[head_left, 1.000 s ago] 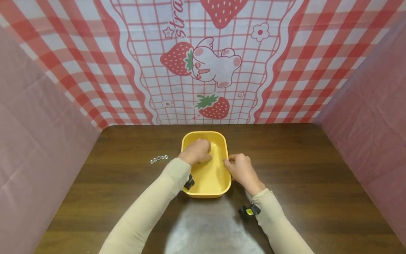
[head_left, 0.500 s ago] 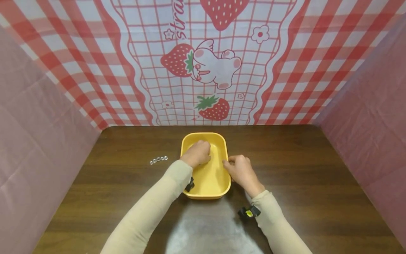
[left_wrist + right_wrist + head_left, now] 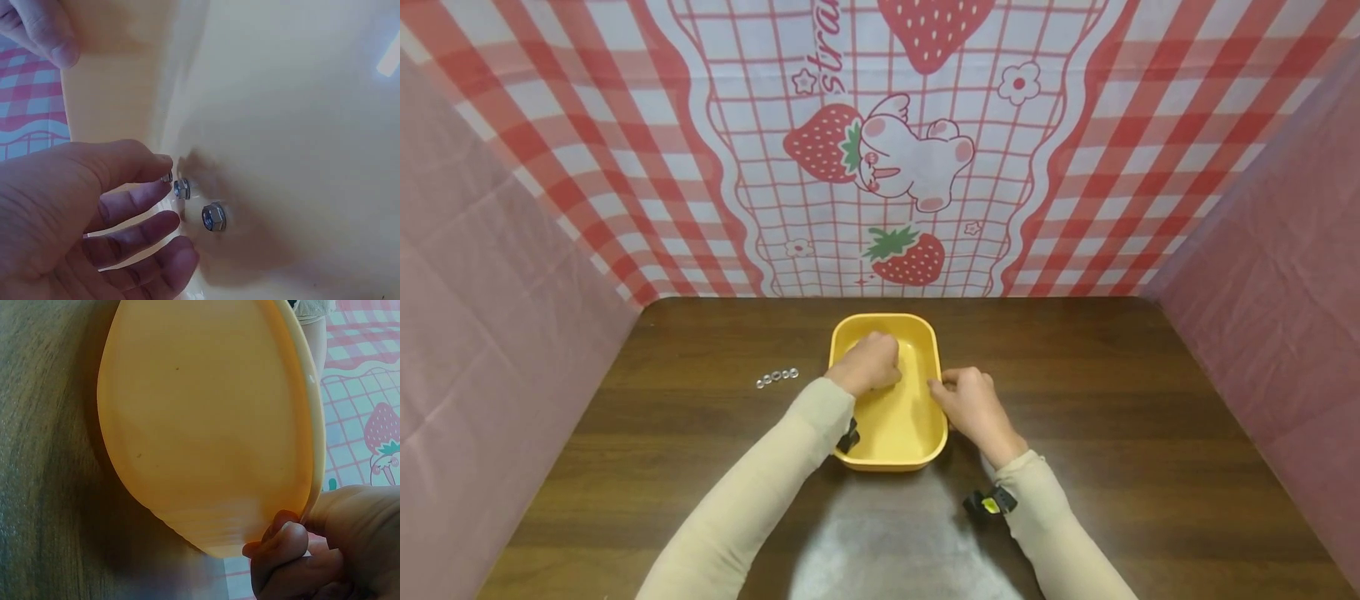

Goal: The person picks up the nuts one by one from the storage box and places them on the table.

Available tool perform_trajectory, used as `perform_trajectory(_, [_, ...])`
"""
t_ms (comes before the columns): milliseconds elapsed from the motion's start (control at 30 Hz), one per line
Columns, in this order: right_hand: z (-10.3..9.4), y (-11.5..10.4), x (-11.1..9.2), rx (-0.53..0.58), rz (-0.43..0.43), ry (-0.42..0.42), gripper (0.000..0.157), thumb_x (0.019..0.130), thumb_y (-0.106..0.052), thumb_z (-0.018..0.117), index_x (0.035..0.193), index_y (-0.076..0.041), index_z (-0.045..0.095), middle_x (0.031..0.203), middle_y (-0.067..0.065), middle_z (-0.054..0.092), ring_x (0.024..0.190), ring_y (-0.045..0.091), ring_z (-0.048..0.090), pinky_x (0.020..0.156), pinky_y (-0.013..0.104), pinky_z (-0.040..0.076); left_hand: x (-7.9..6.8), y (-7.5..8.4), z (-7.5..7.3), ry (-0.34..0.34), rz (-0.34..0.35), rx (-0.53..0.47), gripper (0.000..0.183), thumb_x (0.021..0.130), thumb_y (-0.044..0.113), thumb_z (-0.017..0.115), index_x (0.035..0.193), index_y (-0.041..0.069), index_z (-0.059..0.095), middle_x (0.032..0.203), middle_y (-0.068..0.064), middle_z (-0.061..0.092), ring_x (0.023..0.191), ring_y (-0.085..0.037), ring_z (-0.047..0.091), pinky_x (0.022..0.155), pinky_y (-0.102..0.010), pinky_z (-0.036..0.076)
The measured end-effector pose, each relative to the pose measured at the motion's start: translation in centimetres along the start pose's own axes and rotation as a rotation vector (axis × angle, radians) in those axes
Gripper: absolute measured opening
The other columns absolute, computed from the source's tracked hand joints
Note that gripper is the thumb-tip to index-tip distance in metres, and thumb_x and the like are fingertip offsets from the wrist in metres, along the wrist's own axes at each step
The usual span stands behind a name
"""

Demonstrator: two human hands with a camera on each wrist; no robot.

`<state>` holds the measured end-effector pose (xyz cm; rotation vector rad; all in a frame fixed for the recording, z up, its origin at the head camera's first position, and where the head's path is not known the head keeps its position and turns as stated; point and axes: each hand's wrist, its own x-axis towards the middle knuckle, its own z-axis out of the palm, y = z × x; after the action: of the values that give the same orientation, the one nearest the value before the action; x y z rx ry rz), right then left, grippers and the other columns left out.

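A yellow rectangular bin (image 3: pixel 895 429) stands on the table, and my left hand (image 3: pixel 868 362) reaches down into it. In the left wrist view, the thumb and index finger of that hand pinch a small metal flange nut (image 3: pixel 167 177), partly hidden by the fingertips. Two more flange nuts lie near the fingers: a middle nut (image 3: pixel 182 189) right beside the pinched one and a closer, larger-looking nut (image 3: pixel 214 217). My right hand (image 3: pixel 972 404) grips the bin's right rim, thumb on the inner side and fingers outside. The right wrist view shows the bin's wall (image 3: pixel 206 456) with the curled fingers (image 3: pixel 290 540) at its edge.
Several shiny nuts (image 3: pixel 777 377) form a slanting row on the dark wooden table (image 3: pixel 700 442), left of the bin. A strawberry-print cloth (image 3: pixel 887 158) hangs behind the table, and pink cloth (image 3: pixel 1262 275) closes off both sides.
My left hand shifts only slightly inside the bin, and a dark spot seen below it a second ago is covered. The right hand keeps its hold on the rim.
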<state>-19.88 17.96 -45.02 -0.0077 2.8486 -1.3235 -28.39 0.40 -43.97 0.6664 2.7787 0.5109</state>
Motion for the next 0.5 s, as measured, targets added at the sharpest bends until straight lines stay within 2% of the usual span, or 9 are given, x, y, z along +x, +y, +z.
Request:
perform_trajectory(167, [-0.04, 0.04, 0.03, -0.005, -0.006, 0.003, 0.027, 0.098, -0.02, 0.066, 0.11, 0.001, 0.077, 0.077, 0.013, 0.074, 0.046, 0.014, 0.062, 0.044, 0.027, 0.052, -0.21, -0.06, -0.28, -0.016, 0.012, -0.046, 0.048, 0.085, 0.006, 0.07, 0.051, 0.016, 0.039, 0.045, 0.007, 0.031, 0.04, -0.006, 0.029, 0.04, -0.02, 0.026])
perform_trajectory(500, [-0.06, -0.02, 0.06, -0.01, -0.008, 0.001, 0.027, 0.098, -0.02, 0.066, 0.109, 0.002, 0.077, 0.073, 0.01, 0.073, 0.044, 0.013, 0.059, 0.044, 0.027, 0.051, -0.48, 0.08, -0.99, -0.019, 0.006, -0.091, 0.044, 0.084, 0.006, 0.069, 0.051, 0.017, 0.042, 0.044, 0.007, 0.037, 0.039, -0.006, 0.034, 0.04, -0.02, 0.027])
